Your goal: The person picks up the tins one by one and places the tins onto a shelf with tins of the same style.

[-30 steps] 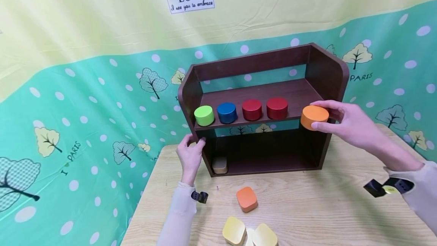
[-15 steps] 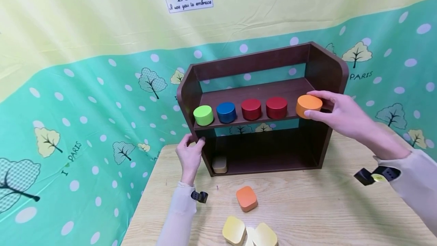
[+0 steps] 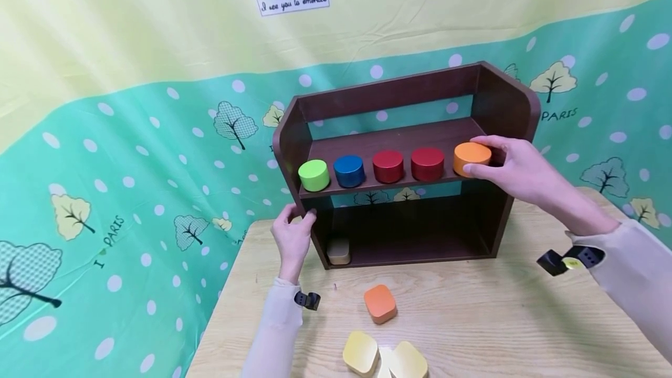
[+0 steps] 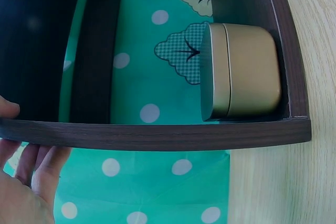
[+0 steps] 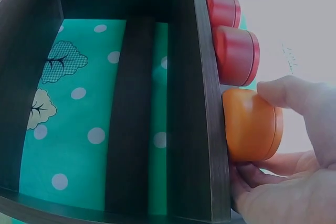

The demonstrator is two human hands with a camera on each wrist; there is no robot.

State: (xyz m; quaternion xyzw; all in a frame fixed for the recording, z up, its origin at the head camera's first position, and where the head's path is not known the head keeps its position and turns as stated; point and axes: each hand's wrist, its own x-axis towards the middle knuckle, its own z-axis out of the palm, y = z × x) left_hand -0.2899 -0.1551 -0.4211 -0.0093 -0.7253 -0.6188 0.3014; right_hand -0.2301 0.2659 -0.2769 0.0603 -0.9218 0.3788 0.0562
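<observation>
A dark brown wooden shelf point(image 3: 504, 104) stands on the table. Its upper board carries a green point(image 3: 314, 175), a blue point(image 3: 349, 171) and two red round tins point(image 3: 388, 166). My right hand point(image 3: 517, 171) grips an orange round tin point(image 3: 471, 158) at the right end of that row, the tin resting on the board; the right wrist view shows the orange tin point(image 5: 251, 125) against the board, beside a red tin point(image 5: 236, 55). My left hand point(image 3: 292, 238) holds the shelf's left side panel point(image 4: 157, 135). A gold square tin point(image 4: 244, 77) sits in the lower compartment.
On the wooden table point(image 3: 499, 319) in front of the shelf lie an orange square tin point(image 3: 380, 303) and two yellow square tins point(image 3: 360, 353) near the front edge. A green and yellow dotted cloth point(image 3: 131, 150) hangs behind.
My right hand has carried the orange round tin up and leftward from the shelf's right front edge onto the upper board. The left hand has stayed on the side panel.
</observation>
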